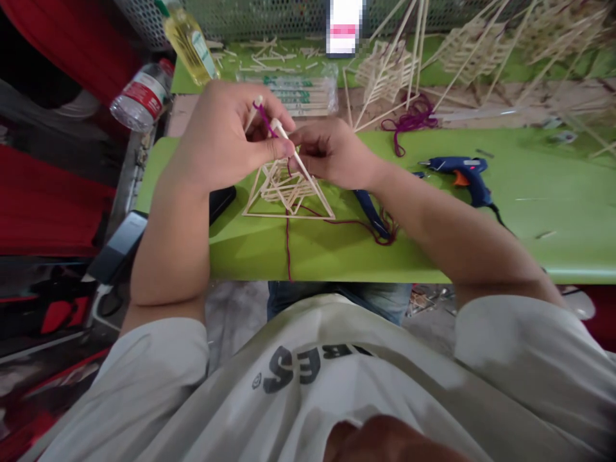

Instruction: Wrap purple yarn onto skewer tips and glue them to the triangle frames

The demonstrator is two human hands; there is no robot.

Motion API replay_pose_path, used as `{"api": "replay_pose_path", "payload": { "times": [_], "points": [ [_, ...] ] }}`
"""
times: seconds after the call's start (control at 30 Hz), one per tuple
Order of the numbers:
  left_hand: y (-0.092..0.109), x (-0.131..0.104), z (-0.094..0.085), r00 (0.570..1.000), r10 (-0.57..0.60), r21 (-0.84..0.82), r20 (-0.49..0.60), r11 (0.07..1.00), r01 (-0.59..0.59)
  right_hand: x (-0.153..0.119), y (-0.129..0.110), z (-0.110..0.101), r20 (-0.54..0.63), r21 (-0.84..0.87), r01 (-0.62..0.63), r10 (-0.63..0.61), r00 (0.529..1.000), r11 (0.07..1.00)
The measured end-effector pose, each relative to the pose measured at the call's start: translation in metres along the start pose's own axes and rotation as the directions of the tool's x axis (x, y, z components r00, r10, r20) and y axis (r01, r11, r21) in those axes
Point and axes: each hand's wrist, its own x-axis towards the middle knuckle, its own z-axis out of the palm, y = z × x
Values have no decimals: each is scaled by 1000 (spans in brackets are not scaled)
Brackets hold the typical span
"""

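A pyramid-like frame of thin wooden sticks [289,216] stands on the green table, with a smaller bundle of crossed sticks [283,186] inside it. My left hand [231,135] is closed around its top, where purple cord [264,119] is looped on the stick ends. Close beside it, my right hand [334,153] pinches at the upper part of the frame; its fingertips are partly hidden, so what they hold cannot be made out. A dark red cord [289,247] hangs from the frame over the table's front edge, and another length trails right to blue-handled pliers [370,212].
A blue glue gun [459,172] lies at right, near a purple cord bundle [409,122]. Behind are packaged sticks [303,95], finished-looking stick frames [387,70] and a phone-like screen [344,29]. An oil bottle [190,42] and a water bottle [142,96] are at left.
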Motion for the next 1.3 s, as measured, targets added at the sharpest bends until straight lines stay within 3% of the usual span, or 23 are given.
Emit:
{"api": "replay_pose_path", "payload": {
  "times": [0.17,0.33,0.5,0.73,1.13,1.3],
  "points": [
    [13,-4,1,996,73,-33,-55,997,-75,8,14,12,7,98,68,-69,998,993],
    [9,-8,-2,985,152,-20,-82,988,-154,5,21,15,-43,151,83,-78,996,985],
    [15,-10,-7,981,175,-74,-88,981,-182,0,20,13,-93,90,149,-141,986,985],
    [30,-17,-15,984,127,-49,-126,990,-134,3,18,14,-63,5,104,-103,993,995],
    [15,-11,-11,964,205,-90,-169,971,-222,4,24,15,-78,-103,184,-193,978,977],
    [17,-12,-11,953,240,-102,-185,960,-262,2,18,-1,-22,-306,139,-153,988,942]
  ]
}}
